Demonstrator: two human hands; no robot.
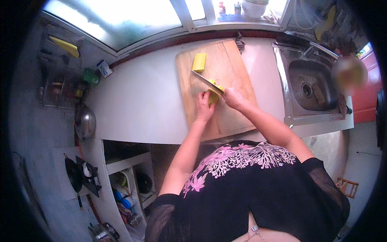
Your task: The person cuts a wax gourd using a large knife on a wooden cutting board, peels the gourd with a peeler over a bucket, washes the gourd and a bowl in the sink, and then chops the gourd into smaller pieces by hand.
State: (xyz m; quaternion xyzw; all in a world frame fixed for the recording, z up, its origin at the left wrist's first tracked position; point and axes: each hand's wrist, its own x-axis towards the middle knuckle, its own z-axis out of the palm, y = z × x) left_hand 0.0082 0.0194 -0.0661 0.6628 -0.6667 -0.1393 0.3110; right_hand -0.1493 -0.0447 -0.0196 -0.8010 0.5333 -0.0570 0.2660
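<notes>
A wooden cutting board (231, 60) lies on the white counter in front of me. My right hand (233, 99) is closed round the handle of a kitchen knife (204, 79), whose broad blade points to the far left across the board. My left hand (204, 107) curls its fingers on a yellow piece of food (213, 98) just on the near side of the blade. Small yellow cut bits (219, 87) show at the far side of the blade. Beyond the knife tip rests a larger yellow block (199, 62), apart from both hands; its exact kind I cannot tell.
A steel sink (308, 84) with a faucet (323, 49) is set in the counter at the right. A metal bowl or lid (86, 122) stands at the left edge, and a dark pan (72, 173) sits farther left. Windows (121, 20) line the back.
</notes>
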